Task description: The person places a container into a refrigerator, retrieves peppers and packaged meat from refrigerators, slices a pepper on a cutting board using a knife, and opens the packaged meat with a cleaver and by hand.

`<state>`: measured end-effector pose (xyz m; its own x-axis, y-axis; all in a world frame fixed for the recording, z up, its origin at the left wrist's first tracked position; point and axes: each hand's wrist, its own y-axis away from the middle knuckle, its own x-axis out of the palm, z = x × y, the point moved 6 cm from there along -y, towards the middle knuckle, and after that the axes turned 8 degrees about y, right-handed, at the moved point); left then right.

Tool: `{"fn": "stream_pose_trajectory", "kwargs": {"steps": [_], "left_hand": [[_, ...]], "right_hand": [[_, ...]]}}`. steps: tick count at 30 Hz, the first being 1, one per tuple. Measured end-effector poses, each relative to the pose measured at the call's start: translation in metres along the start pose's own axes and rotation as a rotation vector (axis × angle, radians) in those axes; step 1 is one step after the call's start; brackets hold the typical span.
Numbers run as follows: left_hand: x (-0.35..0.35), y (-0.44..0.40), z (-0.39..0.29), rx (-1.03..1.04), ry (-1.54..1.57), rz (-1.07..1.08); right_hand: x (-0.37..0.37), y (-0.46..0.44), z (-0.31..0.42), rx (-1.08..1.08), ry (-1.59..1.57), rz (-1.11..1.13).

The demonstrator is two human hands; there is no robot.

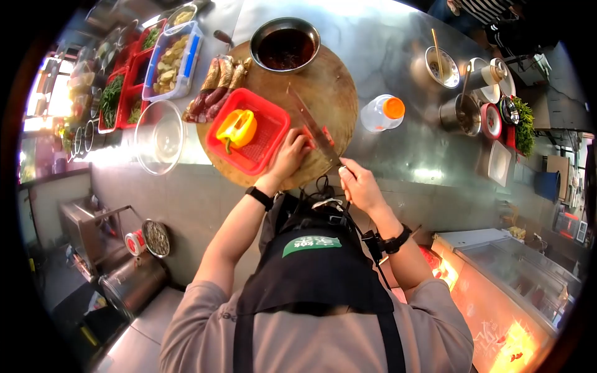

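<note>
My right hand (362, 185) is closed round the handle of a long knife (313, 125), whose blade lies over the round wooden board (336, 74). Close to the blade, my left hand (289, 153) has its fingers bent on red pieces (328, 135) that look like cut pepper. A red plastic basket (234, 155) sits on the board left of that hand and holds a yellow pepper (237, 129) with a green stem. At the board's far side stands a metal bowl (254, 51) of dark liquid. Wrapped brownish-red items (217, 88) rest at the board's upper left.
A bottle with an orange cap (393, 108) stands right of the board. To the left are a clear bowl (160, 138) and a clear tub (150, 92) of slices. Bowls and a metal pot (460, 115) stand farther right. Another person (491, 12) is at the top right.
</note>
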<state>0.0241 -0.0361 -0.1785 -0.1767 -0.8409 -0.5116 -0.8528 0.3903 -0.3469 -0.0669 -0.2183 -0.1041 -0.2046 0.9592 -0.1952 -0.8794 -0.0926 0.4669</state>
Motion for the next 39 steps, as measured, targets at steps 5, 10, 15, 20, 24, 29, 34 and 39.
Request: {"fn": "stream_pose_trajectory", "kwargs": {"steps": [5, 10, 15, 20, 24, 29, 34, 39], "left_hand": [[-0.001, -0.012, -0.014, -0.087, 0.037, 0.094], [0.000, -0.022, -0.028, -0.098, -0.006, 0.033], [0.015, -0.029, -0.027, -0.278, -0.112, -0.024], [0.020, -0.044, -0.033, -0.389, -0.293, 0.204], [0.018, -0.050, -0.039, -0.369, -0.422, 0.287], [0.019, -0.054, -0.038, -0.407, -0.542, 0.413], [0.019, -0.048, -0.037, -0.489, -0.538, 0.282], [0.023, -0.045, -0.029, -0.526, -0.506, 0.224]], "right_hand": [[-0.029, -0.003, 0.020, -0.112, 0.022, -0.009], [-0.048, -0.001, 0.020, -0.088, 0.109, -0.069], [-0.059, -0.011, 0.014, -0.427, 0.452, -0.272], [-0.060, -0.011, 0.004, -0.404, 0.761, -0.359], [-0.060, -0.012, 0.000, -0.401, 0.824, -0.377], [-0.054, -0.023, -0.008, -0.461, 0.942, -0.414], [-0.043, -0.046, -0.021, -0.484, 0.952, -0.417], [-0.033, -0.069, -0.019, -0.496, 0.979, -0.420]]}}
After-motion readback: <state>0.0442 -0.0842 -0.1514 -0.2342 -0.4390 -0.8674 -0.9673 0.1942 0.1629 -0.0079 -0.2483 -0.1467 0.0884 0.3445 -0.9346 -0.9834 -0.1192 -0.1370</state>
